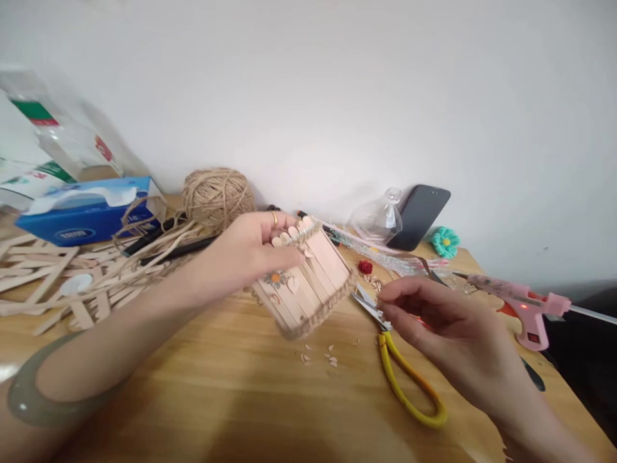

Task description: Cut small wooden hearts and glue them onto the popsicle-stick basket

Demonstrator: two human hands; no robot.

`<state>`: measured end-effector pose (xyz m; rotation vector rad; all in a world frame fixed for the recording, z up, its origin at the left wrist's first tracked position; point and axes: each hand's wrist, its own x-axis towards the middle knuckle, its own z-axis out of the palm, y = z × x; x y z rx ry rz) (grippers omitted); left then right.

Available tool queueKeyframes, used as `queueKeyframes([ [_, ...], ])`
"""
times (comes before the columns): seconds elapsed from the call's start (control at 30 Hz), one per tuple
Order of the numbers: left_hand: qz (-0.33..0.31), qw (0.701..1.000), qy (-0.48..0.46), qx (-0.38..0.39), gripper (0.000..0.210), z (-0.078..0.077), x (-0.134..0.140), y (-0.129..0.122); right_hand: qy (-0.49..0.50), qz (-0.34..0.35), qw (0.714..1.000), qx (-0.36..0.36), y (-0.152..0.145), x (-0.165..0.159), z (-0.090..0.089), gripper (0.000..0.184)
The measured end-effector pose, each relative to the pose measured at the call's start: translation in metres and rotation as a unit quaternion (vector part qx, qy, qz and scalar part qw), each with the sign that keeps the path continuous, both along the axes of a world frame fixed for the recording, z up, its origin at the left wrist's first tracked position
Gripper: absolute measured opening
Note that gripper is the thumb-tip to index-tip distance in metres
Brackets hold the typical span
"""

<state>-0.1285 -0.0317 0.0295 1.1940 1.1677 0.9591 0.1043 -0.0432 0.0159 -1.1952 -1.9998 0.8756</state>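
Observation:
My left hand [260,247] is closed round the upper left part of a small box made of wooden craft sticks [308,276], holding it tilted above the table. Twine trims its edges, and an orange-centred flower and small pale wooden pieces decorate its face. To the right, my right hand [434,315] has thumb and forefinger pinched together; whatever may be between the fingertips is too small to name. Just under those fingertips lie scissors with yellow handles [409,386], blades slightly apart. Small wooden chips [331,357] are scattered on the table below the box.
A pink glue gun [525,305] with a lit light lies at the right. Behind are a phone [419,215], a clear glass bottle [383,218], a turquoise flower [444,242] and a red rose [365,266]. Leftward are a twine ball [216,196], a blue tissue pack [91,215] and loose craft sticks [53,276].

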Motion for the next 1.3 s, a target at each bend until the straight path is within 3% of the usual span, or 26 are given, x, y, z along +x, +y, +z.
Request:
queueKeyframes([
  [0.17, -0.05, 0.998, 0.024, -0.005, 0.024, 0.001, -0.001, -0.004, -0.032, 0.036, 0.999, 0.023, 0.013, -0.006, 0.024, 0.008],
  [0.27, -0.08, 0.996, 0.031, 0.0, 0.034, 0.0, -0.001, -0.007, -0.079, 0.071, 0.992, 0.074, 0.015, -0.013, 0.032, 0.006],
  [0.37, -0.104, 0.994, 0.039, 0.013, 0.036, 0.0, 0.001, -0.008, -0.182, 0.12, 0.963, 0.158, 0.017, -0.019, 0.039, 0.012],
  [0.47, -0.111, 0.993, 0.04, 0.022, 0.033, 0.0, 0.004, -0.008, -0.282, 0.197, 0.912, 0.222, 0.017, -0.023, 0.046, 0.022],
  [0.57, -0.123, 0.992, 0.012, 0.012, 0.033, 0.001, 0.007, -0.01, -0.284, 0.23, 0.9, 0.236, 0.017, -0.027, 0.047, 0.027],
  [0.67, -0.129, 0.992, -0.002, 0.002, 0.033, 0.003, 0.008, -0.012, -0.197, 0.198, 0.936, 0.214, 0.016, -0.031, 0.039, 0.019],
  [0.8, -0.115, 0.993, -0.006, -0.008, 0.033, 0.004, 0.007, -0.013, -0.108, 0.085, 0.973, 0.184, 0.014, -0.033, 0.024, 0.011],
  [1.0, -0.092, 0.996, -0.019, 0.006, 0.036, 0.003, 0.012, -0.016, -0.088, 0.018, 0.98, 0.179, 0.005, -0.034, 0.015, 0.01],
  [1.2, -0.066, 0.997, -0.03, 0.01, 0.038, 0.0, 0.019, -0.019, -0.096, -0.03, 0.965, 0.243, -0.001, -0.039, 0.008, 0.013],
  [1.3, -0.056, 0.997, -0.043, 0.008, 0.039, -0.002, 0.02, -0.02, -0.089, -0.026, 0.975, 0.201, 0.001, -0.039, 0.008, 0.014],
])
